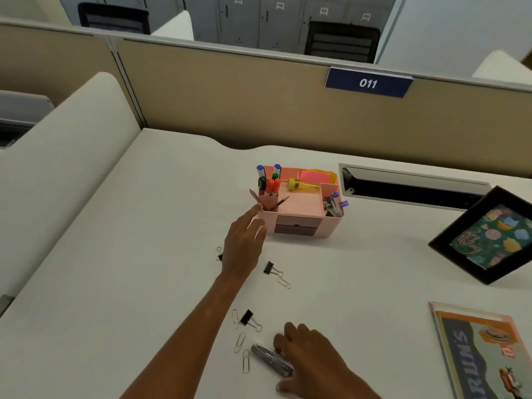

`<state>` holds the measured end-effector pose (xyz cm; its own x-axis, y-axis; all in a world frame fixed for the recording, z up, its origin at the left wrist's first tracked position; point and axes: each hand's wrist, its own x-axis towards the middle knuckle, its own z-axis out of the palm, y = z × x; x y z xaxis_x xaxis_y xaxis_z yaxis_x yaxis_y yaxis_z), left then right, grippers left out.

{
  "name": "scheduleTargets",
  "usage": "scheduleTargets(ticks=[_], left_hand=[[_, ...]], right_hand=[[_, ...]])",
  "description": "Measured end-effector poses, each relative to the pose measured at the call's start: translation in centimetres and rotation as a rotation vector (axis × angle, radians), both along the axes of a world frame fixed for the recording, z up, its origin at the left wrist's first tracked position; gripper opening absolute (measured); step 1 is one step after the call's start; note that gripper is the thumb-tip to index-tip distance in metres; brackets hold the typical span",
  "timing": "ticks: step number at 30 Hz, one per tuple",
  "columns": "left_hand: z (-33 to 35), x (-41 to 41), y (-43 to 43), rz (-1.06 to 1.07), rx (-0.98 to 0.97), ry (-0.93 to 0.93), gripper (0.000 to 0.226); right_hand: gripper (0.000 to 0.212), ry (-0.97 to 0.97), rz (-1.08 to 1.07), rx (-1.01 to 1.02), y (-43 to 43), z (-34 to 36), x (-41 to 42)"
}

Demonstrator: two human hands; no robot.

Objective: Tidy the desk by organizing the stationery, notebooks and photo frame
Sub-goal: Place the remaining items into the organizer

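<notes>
A pink desk organizer (299, 205) stands mid-desk, holding markers, two pencils (257, 199), a yellow tube and sticky notes. My left hand (243, 244) reaches to its front left corner with straight fingers, the fingertips at the corner beside the pencils. Near the front edge, my right hand (312, 357) curls its fingers and thumb round one end of a silver metal stapler (266, 355) lying on the desk. A black photo frame (486, 240) leans at the right. Notebooks (483, 352) lie stacked at the front right.
Black binder clips (269, 267) (247, 316) (219, 254) and several wire paper clips (239, 342) are scattered on the white desk (129, 254) between my hands. A cable slot (411, 187) sits behind the organizer. A beige partition (230, 90) with sign 011 bounds the back.
</notes>
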<state>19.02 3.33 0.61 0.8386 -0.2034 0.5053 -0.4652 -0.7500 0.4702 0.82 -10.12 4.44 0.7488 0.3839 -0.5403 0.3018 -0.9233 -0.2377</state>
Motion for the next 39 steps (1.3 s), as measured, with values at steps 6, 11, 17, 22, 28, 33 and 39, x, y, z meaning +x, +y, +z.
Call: scheduleTargets(ticks=[6,11,17,22,28,33,39], left_hand=[[0.6,-0.4,-0.2,-0.029,0.152,-0.056,0.052],[0.4,-0.1,0.2,-0.037,0.218,-0.081,0.053],[0.9,0.3,-0.2,-0.017,0.194,-0.102,0.044],[1.4,0.6,-1.2,0.038,0.141,-0.078,0.043],[1.0,1.0,-1.4,0.061,0.093,-0.095,0.044],[0.4,1.2,-1.7,0.081,0.067,-0.131,0.041],[-0.2,1.2,-1.8,0.095,0.031,-0.168,0.037]], right_hand=[[0.034,-0.078,-0.034,0.037,-0.3,0.4,0.5],[0.035,0.019,-0.253,0.254,-2.7,2.6,2.2],[0.026,-0.111,-0.464,0.539,-7.4,9.2,7.6],[0.026,-0.402,-0.612,0.718,-10.2,15.8,15.6],[0.027,-0.535,-0.486,0.492,-9.6,15.9,26.2],[0.035,-0.492,-0.325,0.306,-8.4,12.5,30.7],[0.042,-0.412,-0.231,0.219,-7.9,9.0,32.5]])
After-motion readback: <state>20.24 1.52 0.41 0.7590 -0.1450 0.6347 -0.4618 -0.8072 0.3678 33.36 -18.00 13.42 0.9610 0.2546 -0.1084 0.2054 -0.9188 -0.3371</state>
